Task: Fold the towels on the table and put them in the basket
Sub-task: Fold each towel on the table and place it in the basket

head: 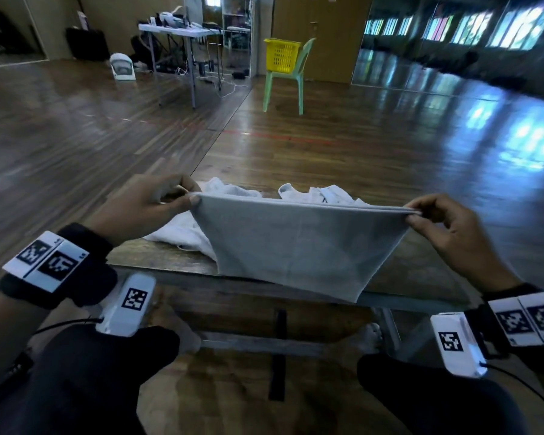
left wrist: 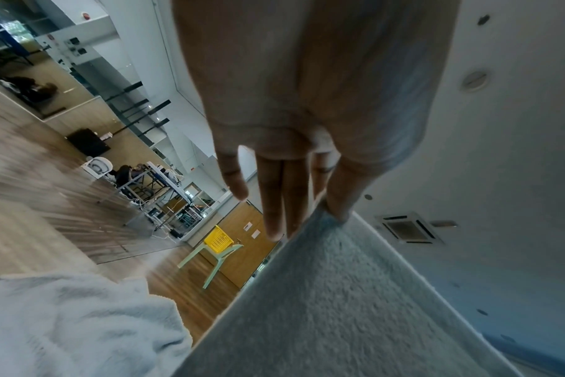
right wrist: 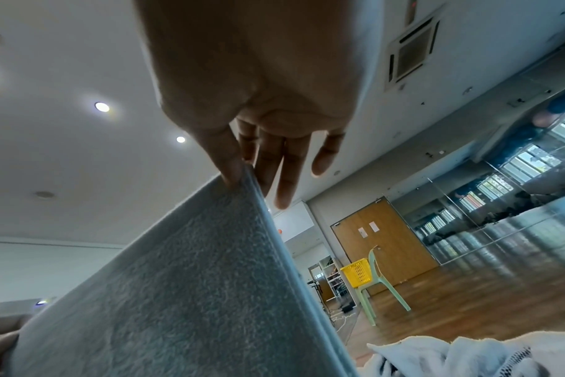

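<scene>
The grey towel (head: 299, 243) hangs doubled over the table (head: 157, 259), stretched taut in the air above its near edge. The left hand (head: 145, 208) pinches one top corner between thumb and forefinger, the right hand (head: 449, 233) pinches the other the same way; the remaining fingers stay loosely extended. Unfolded white towels (head: 233, 191) lie heaped on the table behind it. The basket (head: 281, 54) sits on a chair (head: 285, 80) far beyond the table. This looks like mid-fold: next, the hands should probably bring the corners together or lay the towel flat to halve it again.
</scene>
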The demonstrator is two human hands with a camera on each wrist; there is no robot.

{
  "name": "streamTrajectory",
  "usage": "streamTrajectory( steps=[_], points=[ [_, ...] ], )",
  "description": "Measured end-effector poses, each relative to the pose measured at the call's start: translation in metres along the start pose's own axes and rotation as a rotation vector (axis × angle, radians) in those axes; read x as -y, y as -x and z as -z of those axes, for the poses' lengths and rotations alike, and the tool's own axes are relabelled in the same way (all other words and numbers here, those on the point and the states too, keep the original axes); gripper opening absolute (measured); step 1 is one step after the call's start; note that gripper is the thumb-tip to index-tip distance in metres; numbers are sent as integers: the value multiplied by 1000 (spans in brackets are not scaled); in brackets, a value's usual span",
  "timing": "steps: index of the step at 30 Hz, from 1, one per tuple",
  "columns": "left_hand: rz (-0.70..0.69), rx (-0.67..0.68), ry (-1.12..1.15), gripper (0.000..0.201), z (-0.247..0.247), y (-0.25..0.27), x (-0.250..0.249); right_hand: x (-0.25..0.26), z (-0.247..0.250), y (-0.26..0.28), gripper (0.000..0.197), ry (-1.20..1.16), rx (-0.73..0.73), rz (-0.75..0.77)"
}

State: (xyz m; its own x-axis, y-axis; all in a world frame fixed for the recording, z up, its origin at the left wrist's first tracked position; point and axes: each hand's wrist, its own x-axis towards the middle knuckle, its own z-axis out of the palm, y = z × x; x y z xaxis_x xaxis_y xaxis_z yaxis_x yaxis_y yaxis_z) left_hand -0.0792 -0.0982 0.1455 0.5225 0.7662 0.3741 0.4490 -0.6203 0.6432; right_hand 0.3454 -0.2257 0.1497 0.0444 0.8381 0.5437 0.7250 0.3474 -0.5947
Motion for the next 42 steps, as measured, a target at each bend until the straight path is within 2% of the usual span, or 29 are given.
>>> streamTrajectory(
  steps=[4, 7, 13, 16, 18, 21, 24, 27, 29, 31, 34, 37, 42],
  points=[
    [57, 101, 180, 44, 2, 1, 0, 3, 2, 0, 37, -127, 84, -80],
    [51, 92, 145, 44, 2, -4, 6, 3, 3, -4, 45, -193, 115, -121],
    [72, 62, 44, 38, -8, -23, 18, -14, -9, -24, 23, -187, 112, -183],
    [65, 8, -110, 15, -17, -43, 33, -36, -23, -42, 26, -117, 121, -214],
    [51, -40, -214, 13, -23, -59, 46, -49, -34, -59, 27, -53, 118, -227],
    [22, -186, -321, 6, -31, -85, 62, -65, -49, -87, 24, 32, 79, -234],
    [23, -314, -341, 12, -41, -100, 77, -83, -67, -109, 26, 69, 27, -233],
    [7, -340, -396, 12, -58, -96, 93, -102, -88, -109, 22, 97, -6, -249],
    [22, -307, -425, 12, -70, -83, 104, -113, -101, -95, 19, 136, 7, -232],
    [42, -211, -437, 16, -80, -64, 115, -121, -111, -74, 19, 146, 71, -231],
    [84, 27, -424, 25, -93, -35, 125, -133, -121, -39, 18, 233, 236, -188],
    [123, 244, -487, 19, -112, -11, 128, -144, -127, -11, 16, 352, 383, -134],
    [-2, 330, -610, 20, -139, 7, 137, -159, -133, 12, 20, 426, 528, -167]
  ],
)
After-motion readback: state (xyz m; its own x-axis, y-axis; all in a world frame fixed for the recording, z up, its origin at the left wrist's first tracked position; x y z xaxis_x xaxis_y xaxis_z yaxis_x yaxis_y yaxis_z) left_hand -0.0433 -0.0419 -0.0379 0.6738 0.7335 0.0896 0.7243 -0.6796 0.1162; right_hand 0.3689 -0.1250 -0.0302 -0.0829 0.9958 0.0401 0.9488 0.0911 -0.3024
